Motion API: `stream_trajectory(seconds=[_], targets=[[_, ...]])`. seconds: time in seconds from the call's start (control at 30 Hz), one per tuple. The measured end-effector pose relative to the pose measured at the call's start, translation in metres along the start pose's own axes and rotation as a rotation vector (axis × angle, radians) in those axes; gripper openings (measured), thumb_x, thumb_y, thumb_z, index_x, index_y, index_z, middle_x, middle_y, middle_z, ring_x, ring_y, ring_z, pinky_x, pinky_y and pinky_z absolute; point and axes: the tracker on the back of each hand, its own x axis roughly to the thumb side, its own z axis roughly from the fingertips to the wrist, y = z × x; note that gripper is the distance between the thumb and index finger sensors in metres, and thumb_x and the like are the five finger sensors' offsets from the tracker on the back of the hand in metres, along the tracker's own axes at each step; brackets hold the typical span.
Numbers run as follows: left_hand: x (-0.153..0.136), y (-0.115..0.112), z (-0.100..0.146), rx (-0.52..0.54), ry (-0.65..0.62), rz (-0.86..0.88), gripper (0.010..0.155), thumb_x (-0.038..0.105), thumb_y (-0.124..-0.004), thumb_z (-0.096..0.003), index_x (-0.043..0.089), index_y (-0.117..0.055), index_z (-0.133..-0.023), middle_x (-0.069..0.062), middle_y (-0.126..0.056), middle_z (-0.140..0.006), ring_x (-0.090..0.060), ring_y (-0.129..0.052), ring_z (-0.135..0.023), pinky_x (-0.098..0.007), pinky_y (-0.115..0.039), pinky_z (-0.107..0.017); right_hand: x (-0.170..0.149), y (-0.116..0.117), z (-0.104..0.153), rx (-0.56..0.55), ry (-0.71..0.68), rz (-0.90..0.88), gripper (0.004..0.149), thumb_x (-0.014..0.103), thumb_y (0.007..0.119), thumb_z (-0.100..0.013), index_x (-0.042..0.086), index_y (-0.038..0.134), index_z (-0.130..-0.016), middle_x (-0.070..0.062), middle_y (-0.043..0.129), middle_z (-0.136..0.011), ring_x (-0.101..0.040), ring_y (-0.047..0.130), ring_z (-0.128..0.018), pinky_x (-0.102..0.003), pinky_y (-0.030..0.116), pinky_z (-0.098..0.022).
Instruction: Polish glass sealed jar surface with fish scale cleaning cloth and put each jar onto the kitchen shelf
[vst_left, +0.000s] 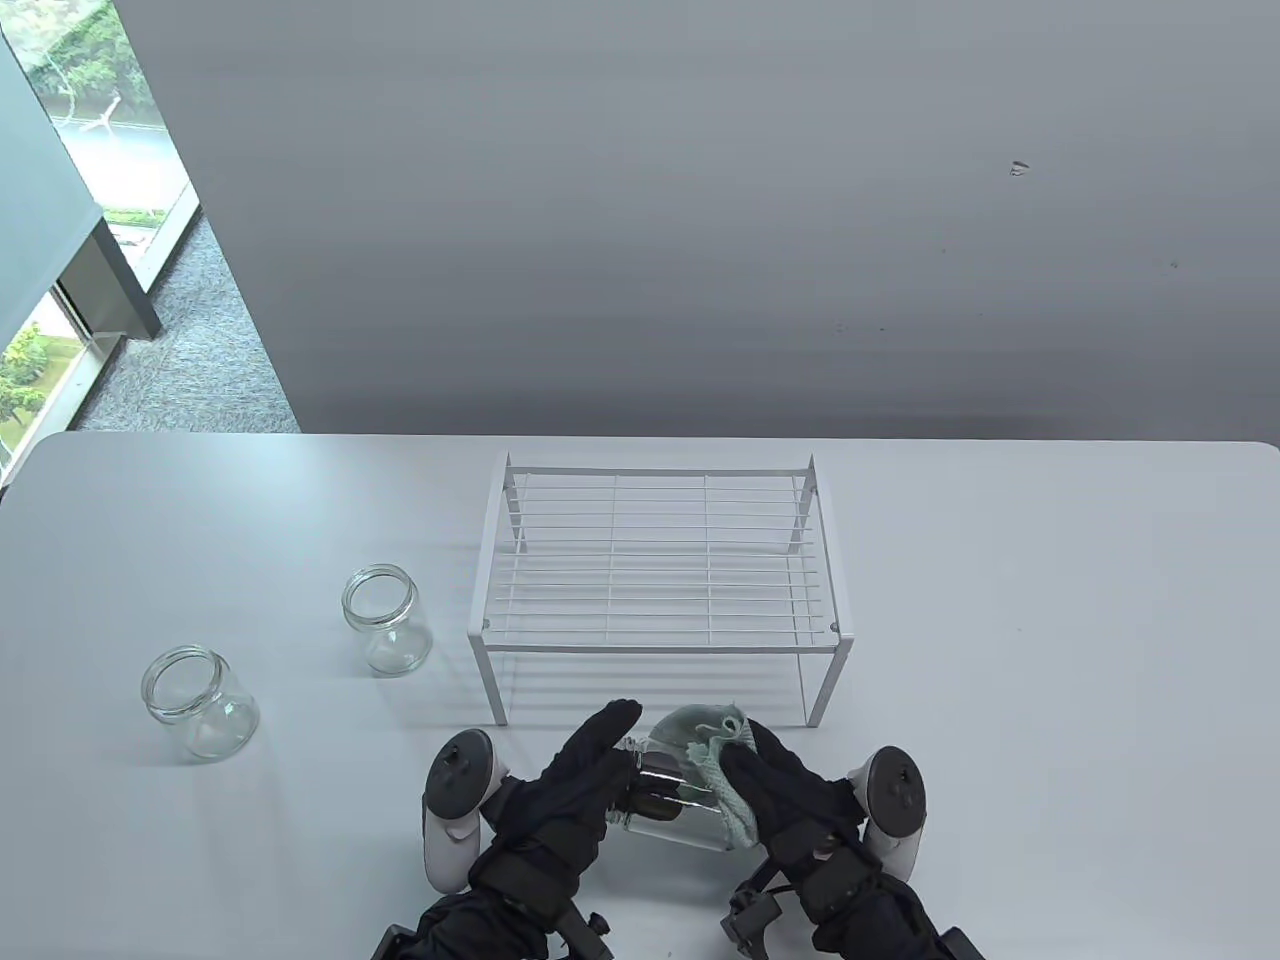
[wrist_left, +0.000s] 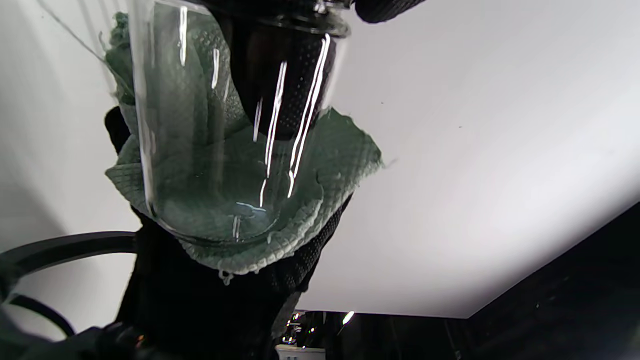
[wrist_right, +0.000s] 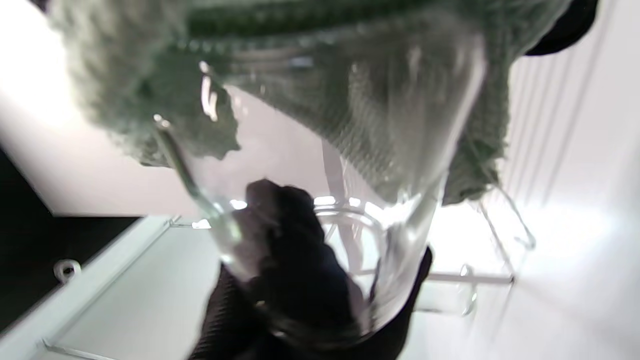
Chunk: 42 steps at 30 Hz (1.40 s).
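Both gloved hands meet at the table's (vst_left: 1000, 600) near edge, just before the wire shelf (vst_left: 660, 560). The left hand (vst_left: 575, 790) grips the tilted jar (vst_left: 665, 800) at its mouth, fingers curled inside; the right hand (vst_left: 775, 795) presses the green cloth (vst_left: 715, 750) around its base. Two other jars (vst_left: 385, 620) (vst_left: 200, 705) stand toward the left edge.

an office-like room: plain white table (vst_left: 1000, 560), grey wall (vst_left: 700, 200), carpet floor (vst_left: 190, 360), tall window (vst_left: 90, 90)
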Motion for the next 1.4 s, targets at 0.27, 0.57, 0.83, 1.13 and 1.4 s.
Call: stream_trajectory(seconds=[0.27, 0.57, 0.83, 1.13, 1.4], targets=[[-0.011, 0.007, -0.002, 0.033, -0.038, 0.303, 0.058, 0.033, -0.052, -0.0592, 0.019, -0.028, -0.110, -0.006, -0.079, -0.095, -0.010, -0.098, -0.079, -0.051, -0.027, -0.076, -0.013, 0.018, 0.003, 0.164, 0.086, -0.307, 0.091, 0.059, 0.069, -0.057, -0.004, 0.024, -0.106, -0.038, 0.047, -0.099, -0.060, 0.068, -0.083, -0.070, 0.057, -0.055], [-0.016, 0.005, 0.000, 0.062, -0.060, 0.365, 0.057, 0.033, -0.049, -0.0588, 0.018, -0.025, -0.109, -0.006, -0.073, -0.098, -0.010, -0.095, -0.084, -0.052, -0.025, -0.075, -0.014, 0.020, 0.003, 0.148, 0.058, -0.276, 0.082, 0.053, 0.061, -0.060, -0.005, 0.025, -0.106, -0.037, 0.049, -0.099, -0.057, 0.069, -0.085, -0.066, 0.058, -0.057], [-0.017, -0.009, -0.001, -0.019, -0.070, 0.423, 0.058, 0.031, -0.048, -0.0585, 0.017, -0.023, -0.109, -0.005, -0.071, -0.101, -0.011, -0.095, -0.088, -0.050, -0.022, -0.074, -0.008, 0.028, 0.000, 0.119, -0.085, 0.075, 0.092, 0.054, 0.067, -0.056, -0.010, 0.018, -0.101, -0.034, 0.049, -0.099, -0.053, 0.070, -0.086, -0.067, 0.056, -0.056], [-0.014, -0.013, -0.003, -0.062, -0.069, 0.374, 0.059, 0.030, -0.050, -0.0587, 0.016, -0.023, -0.109, -0.005, -0.068, -0.103, -0.015, -0.091, -0.092, -0.048, -0.016, -0.072, -0.018, 0.037, 0.003, 0.217, 0.026, 0.090, 0.093, 0.046, 0.077, -0.053, -0.015, 0.023, -0.098, -0.035, 0.054, -0.096, -0.056, 0.069, -0.085, -0.070, 0.053, -0.055], [-0.008, -0.008, -0.002, 0.011, -0.058, 0.183, 0.058, 0.029, -0.052, -0.0575, 0.011, -0.028, -0.108, -0.006, -0.073, -0.098, -0.017, -0.095, -0.087, -0.052, -0.022, -0.070, -0.003, 0.015, 0.005, -0.080, -0.115, 0.104, 0.099, 0.043, 0.084, -0.049, -0.016, 0.018, -0.096, -0.039, 0.052, -0.092, -0.057, 0.072, -0.079, -0.068, 0.055, -0.054]])
